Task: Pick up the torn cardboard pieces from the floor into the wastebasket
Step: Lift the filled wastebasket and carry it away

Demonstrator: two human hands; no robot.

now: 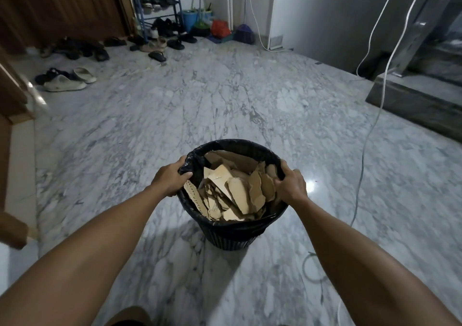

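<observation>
A black wastebasket lined with a black plastic bag stands on the marble floor in front of me. Several torn brown cardboard pieces fill it almost to the rim. My left hand grips the rim on the left side, thumb curled over the bag's edge. My right hand grips the rim on the right side, fingers wrapped over the liner. I see no cardboard pieces on the floor around the basket.
A white cable hangs and trails over the floor at the right. Shoes and sandals lie at the far left near a shoe rack. A dark stone step is at the right, wooden furniture at the left.
</observation>
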